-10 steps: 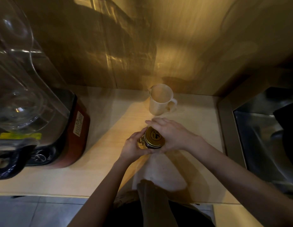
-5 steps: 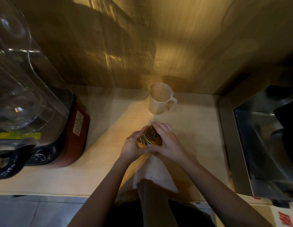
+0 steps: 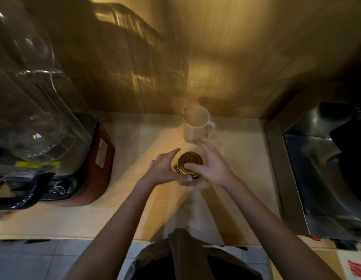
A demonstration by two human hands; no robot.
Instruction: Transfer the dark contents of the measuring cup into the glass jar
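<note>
A glass jar with a gold lid (image 3: 189,163) stands on the wooden counter (image 3: 135,150) in the middle of the view. My left hand (image 3: 165,168) wraps the jar's left side, thumb under its near edge. My right hand (image 3: 210,165) rests on the lid from the right, thumb across the top and fingers spread. The white measuring cup (image 3: 196,124) stands upright just behind the jar, handle to the right; its inside looks pale, with no dark contents showing.
A big blender with a clear jug and red base (image 3: 60,150) fills the left side. A metal sink (image 3: 325,174) lies at the right. A wooden wall panel (image 3: 216,57) rises behind the counter. A pale cloth hangs at the counter's near edge (image 3: 195,215).
My right hand has turned on the lid: its fingers, closed around the lid before, now spread out past it toward the cup. My left hand still holds the jar in the same spot.
</note>
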